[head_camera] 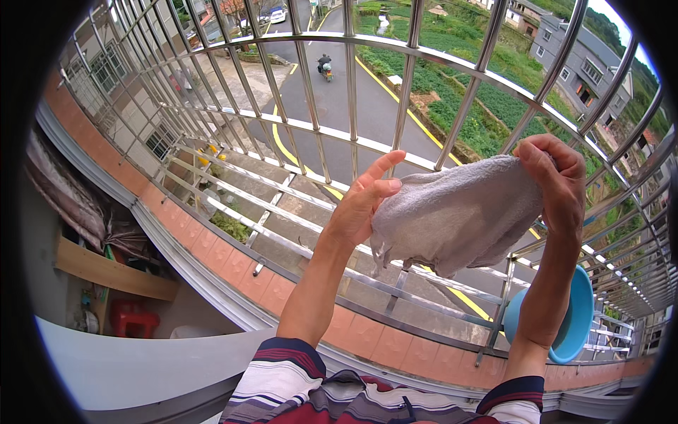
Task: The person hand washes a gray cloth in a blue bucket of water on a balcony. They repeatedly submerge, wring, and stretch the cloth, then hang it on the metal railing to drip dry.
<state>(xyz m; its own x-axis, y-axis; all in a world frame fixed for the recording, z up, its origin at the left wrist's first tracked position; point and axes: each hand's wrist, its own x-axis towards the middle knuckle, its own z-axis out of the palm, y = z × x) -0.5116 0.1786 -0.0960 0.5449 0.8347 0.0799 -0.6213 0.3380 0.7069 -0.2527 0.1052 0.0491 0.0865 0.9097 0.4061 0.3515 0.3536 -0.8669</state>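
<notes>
A damp-looking grey terry cloth (pixel 461 212) spans the space between my hands, its lower edge sagging in loose, frayed folds. My right hand (pixel 559 177) pinches the upper right corner between thumb and bent fingers. At the other end, my left hand (pixel 365 199) has the cloth's left edge against its palm and thumb, while the index finger points away. Part of that hold is hidden behind the fabric. Both forearms reach out over the window ledge, beside the metal bars of a window cage (pixel 355 140).
A blue plastic basin (pixel 580 312) rests tilted at the right, partly behind my right forearm. Reddish tiles (pixel 392 344) line the ledge. Inside at left are a red plastic stool (pixel 134 318) and a wooden board (pixel 114 270). Far below, a motorcycle rider (pixel 324 66) is on the road.
</notes>
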